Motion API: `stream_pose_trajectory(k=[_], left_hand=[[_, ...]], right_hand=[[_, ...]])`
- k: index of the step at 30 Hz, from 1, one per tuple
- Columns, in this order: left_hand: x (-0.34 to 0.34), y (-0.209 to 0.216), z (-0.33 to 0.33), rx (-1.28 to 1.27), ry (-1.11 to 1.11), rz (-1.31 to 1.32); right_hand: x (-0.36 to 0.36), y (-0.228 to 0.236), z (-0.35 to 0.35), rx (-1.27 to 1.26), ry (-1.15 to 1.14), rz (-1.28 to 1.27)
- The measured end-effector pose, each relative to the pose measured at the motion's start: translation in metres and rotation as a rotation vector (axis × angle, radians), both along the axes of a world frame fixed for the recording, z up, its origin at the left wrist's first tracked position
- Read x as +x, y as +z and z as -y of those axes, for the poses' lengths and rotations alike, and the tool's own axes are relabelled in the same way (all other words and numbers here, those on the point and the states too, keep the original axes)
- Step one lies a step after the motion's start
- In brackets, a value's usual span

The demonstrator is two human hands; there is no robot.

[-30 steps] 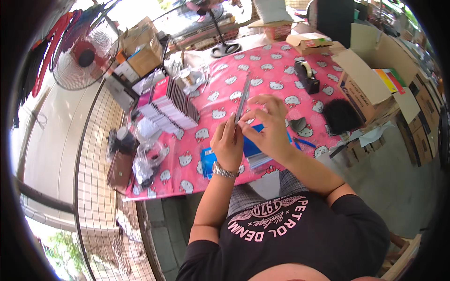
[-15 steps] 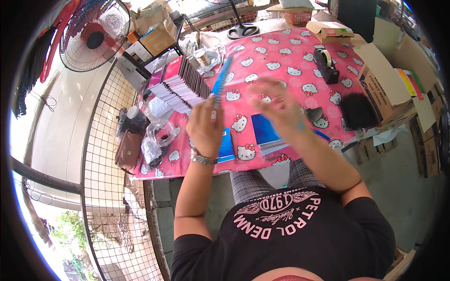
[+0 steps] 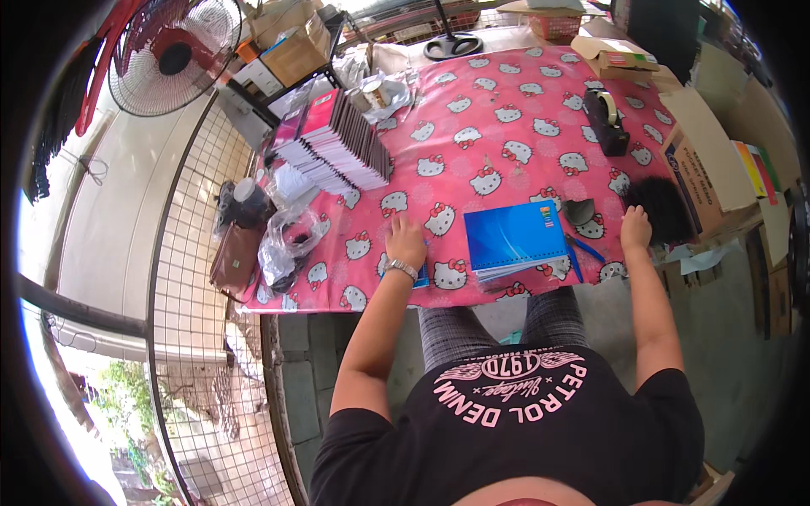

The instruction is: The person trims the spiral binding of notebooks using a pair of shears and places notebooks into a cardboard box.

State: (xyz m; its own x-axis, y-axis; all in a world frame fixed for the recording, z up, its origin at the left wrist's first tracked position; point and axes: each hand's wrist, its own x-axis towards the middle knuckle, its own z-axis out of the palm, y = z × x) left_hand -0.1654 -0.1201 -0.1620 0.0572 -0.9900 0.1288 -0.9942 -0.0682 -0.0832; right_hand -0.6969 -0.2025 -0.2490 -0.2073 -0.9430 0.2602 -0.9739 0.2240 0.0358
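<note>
My left hand (image 3: 407, 246) lies palm down with fingers stretched forward, over a small blue notebook (image 3: 421, 277) near the table's front edge. Most of that notebook is hidden under the hand and wrist. Over on the right, my right hand (image 3: 636, 230) has its fingers drawn together at the near left edge of a bundle of thin black strands (image 3: 660, 209). What it pinches there is too small to make out. Between my hands sits a stack of blue spiral notebooks (image 3: 516, 236), with blue-handled pliers (image 3: 582, 253) and a dark grey curved piece (image 3: 579, 212) to its right.
Tall stacks of notebooks (image 3: 342, 139) stand at the back left, beside plastic wrapping (image 3: 283, 253) and a brown pouch (image 3: 234, 261). A black tape dispenser (image 3: 606, 126) and an open carton (image 3: 709, 173) occupy the right side. A fan (image 3: 175, 59) is at the far left.
The blue notebook my left hand held raised is no longer up; that hand has come down to the table. My right hand has moved from above the stack rightward to the black bundle.
</note>
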Motion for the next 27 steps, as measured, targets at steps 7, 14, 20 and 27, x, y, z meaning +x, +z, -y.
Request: stream_pose_trajectory(k=[7, 14, 20, 27], left_hand=[[-0.042, 0.146, -0.011, -0.461, -0.176, 0.515], [-0.124, 0.180, -0.057, -0.353, -0.948, -0.083], [-0.157, 0.161, -0.074, -0.240, -0.900, -0.025], [-0.147, 0.194, -0.063, -0.007, -0.856, -0.310]], right_hand=[[-0.022, 0.022, 0.023, 0.010, -0.019, 0.362], [0.000, 0.089, 0.010, -0.398, 0.381, 0.527], [0.088, 0.192, -0.049, -0.378, 0.622, 0.832], [0.135, 0.241, -0.102, -0.273, 0.903, 0.982]])
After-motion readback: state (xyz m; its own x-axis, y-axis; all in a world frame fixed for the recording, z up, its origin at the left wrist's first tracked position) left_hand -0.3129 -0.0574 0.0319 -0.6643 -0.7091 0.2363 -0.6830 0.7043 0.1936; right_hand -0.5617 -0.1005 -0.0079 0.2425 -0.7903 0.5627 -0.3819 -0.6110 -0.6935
